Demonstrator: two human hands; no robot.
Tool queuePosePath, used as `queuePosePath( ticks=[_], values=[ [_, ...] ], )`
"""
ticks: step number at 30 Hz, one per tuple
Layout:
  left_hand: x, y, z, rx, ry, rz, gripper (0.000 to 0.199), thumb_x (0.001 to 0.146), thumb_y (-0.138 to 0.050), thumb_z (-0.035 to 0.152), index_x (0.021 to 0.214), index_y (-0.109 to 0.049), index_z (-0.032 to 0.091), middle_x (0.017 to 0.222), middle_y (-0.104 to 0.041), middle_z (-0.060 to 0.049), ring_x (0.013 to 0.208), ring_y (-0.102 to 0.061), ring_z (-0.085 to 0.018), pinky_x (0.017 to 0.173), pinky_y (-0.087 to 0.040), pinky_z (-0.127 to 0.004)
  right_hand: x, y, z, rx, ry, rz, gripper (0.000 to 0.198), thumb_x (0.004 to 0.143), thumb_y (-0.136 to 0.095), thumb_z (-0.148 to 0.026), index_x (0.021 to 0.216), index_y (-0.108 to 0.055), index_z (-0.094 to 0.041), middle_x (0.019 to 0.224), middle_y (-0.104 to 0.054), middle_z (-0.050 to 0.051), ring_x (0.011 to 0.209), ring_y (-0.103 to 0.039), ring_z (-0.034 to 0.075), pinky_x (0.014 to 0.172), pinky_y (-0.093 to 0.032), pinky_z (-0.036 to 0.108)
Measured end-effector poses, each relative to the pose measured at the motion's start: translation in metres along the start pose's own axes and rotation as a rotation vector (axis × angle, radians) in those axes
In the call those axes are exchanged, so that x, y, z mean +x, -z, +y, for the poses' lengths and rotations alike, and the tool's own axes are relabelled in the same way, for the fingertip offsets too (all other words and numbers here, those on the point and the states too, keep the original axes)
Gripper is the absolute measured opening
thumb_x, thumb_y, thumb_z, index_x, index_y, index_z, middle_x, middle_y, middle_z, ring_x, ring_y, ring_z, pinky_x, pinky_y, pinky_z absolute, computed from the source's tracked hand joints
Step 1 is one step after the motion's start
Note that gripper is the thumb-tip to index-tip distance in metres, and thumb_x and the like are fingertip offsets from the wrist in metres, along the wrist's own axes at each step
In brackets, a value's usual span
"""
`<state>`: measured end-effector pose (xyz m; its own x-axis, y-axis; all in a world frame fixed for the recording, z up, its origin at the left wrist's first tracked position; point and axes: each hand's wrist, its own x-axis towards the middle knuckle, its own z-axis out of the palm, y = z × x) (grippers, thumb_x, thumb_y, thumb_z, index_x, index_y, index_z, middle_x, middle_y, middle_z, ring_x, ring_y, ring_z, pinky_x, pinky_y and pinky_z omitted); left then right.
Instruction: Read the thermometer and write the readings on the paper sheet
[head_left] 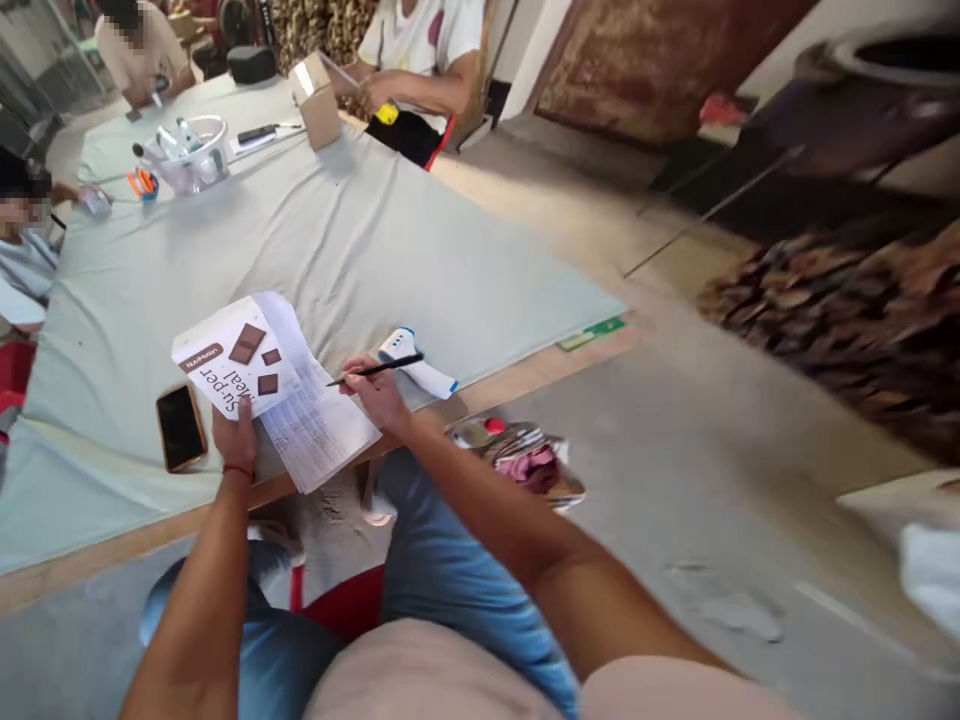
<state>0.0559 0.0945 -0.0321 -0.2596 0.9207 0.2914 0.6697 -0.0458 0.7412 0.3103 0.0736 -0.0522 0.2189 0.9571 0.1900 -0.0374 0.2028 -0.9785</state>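
Observation:
My left hand [235, 440] grips the near edge of a white packet [225, 345] printed with chocolate pieces and the words "Su-per Meal", thumb on top. The packet covers part of a paper sheet [319, 425] filled with handwritten lines, which overhangs the table's near edge. A dark pen [379, 369] is pinched in my right hand [379, 395], its tip just above or on the sheet; I cannot tell which. Just beyond that hand lies a white and blue infrared thermometer [417, 365]. To the left of my left hand rests a phone [181, 428] with a dark screen.
The cloth-covered table [450, 260] bears a clear plastic basket [199, 170], orange-handled tape or scissors [142, 184] and a cardboard box [315, 105] further back. Several people sit around it. A picture-printed bag [532, 465] is beside my right forearm; firewood [817, 330] is piled at right.

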Motion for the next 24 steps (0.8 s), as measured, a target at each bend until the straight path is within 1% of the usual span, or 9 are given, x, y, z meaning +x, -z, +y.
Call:
queuePosePath(
  ticks=[1,2,3,5,8,12,16,24],
  values=[
    [-0.002,-0.001,0.001,-0.024,0.024,0.010,0.055,0.090,-0.053,0.057,0.128,-0.059,0.018,0.127,-0.068,-0.015,0.121,-0.062,-0.032,0.101,-0.050,-0.046,-0.004,-0.006,0.000,0.061,-0.046,-0.021,0.024,0.081,-0.055,-0.041,0.092,-0.064,-0.022,0.067,-0.065,-0.001,0.064,-0.060,0.017,0.065,-0.050,0.031],
    [-0.005,-0.001,0.001,-0.053,0.054,0.029,0.054,0.087,-0.057,0.057,0.126,-0.060,0.019,0.126,-0.069,-0.013,0.120,-0.063,-0.032,0.101,-0.050,-0.045,-0.007,-0.010,0.000,0.077,-0.086,-0.040,0.026,0.080,-0.055,-0.042,0.091,-0.066,-0.022,0.068,-0.066,0.000,0.065,-0.062,0.017,0.066,-0.051,0.032],
    [-0.009,-0.002,0.000,-0.076,0.071,0.043,0.054,0.085,-0.059,0.057,0.124,-0.062,0.019,0.124,-0.070,-0.013,0.119,-0.063,-0.032,0.102,-0.049,-0.046,-0.011,-0.012,0.001,0.054,-0.114,-0.062,0.025,0.077,-0.055,-0.042,0.088,-0.067,-0.022,0.068,-0.067,0.001,0.066,-0.062,0.017,0.066,-0.052,0.033],
    [-0.017,-0.004,-0.001,-0.022,0.022,0.019,0.052,0.087,-0.056,0.059,0.119,-0.063,0.019,0.117,-0.072,-0.013,0.114,-0.065,-0.034,0.099,-0.050,-0.047,-0.016,-0.010,0.005,-0.058,-0.132,-0.082,0.021,0.071,-0.060,-0.039,0.081,-0.065,-0.022,0.069,-0.067,0.001,0.066,-0.062,0.018,0.066,-0.052,0.032],
    [-0.027,-0.005,-0.001,0.010,0.013,0.001,0.049,0.090,-0.052,0.058,0.120,-0.061,0.020,0.113,-0.072,-0.013,0.110,-0.066,-0.034,0.095,-0.050,-0.046,-0.022,-0.002,0.012,-0.224,-0.096,-0.094,0.019,0.069,-0.060,-0.039,0.077,-0.062,-0.023,0.069,-0.066,0.000,0.067,-0.060,0.018,0.066,-0.052,0.032],
    [-0.032,-0.009,0.002,0.020,0.026,-0.015,0.050,0.092,-0.051,0.058,0.122,-0.059,0.020,0.114,-0.072,-0.012,0.107,-0.066,-0.033,0.095,-0.050,-0.045,-0.030,0.003,0.022,-0.336,-0.051,-0.140,0.021,0.071,-0.059,-0.043,0.075,-0.061,-0.022,0.067,-0.064,0.000,0.066,-0.059,0.018,0.069,-0.052,0.034],
    [-0.035,-0.011,0.003,0.011,0.008,-0.030,0.052,0.092,-0.051,0.058,0.126,-0.057,0.019,0.118,-0.071,-0.012,0.110,-0.065,-0.033,0.096,-0.048,-0.046,-0.033,0.004,0.025,-0.379,-0.044,-0.191,0.021,0.073,-0.058,-0.044,0.075,-0.061,-0.022,0.070,-0.066,0.001,0.069,-0.059,0.018,0.071,-0.052,0.035],
    [-0.033,-0.007,0.004,-0.014,-0.006,-0.032,0.053,0.093,-0.050,0.058,0.127,-0.056,0.018,0.117,-0.071,-0.013,0.110,-0.065,-0.032,0.096,-0.048,-0.044,-0.030,-0.003,0.024,-0.390,-0.039,-0.196,0.024,0.073,-0.057,-0.046,0.075,-0.062,-0.023,0.073,-0.064,0.002,0.071,-0.059,0.019,0.074,-0.052,0.036]
  ],
)
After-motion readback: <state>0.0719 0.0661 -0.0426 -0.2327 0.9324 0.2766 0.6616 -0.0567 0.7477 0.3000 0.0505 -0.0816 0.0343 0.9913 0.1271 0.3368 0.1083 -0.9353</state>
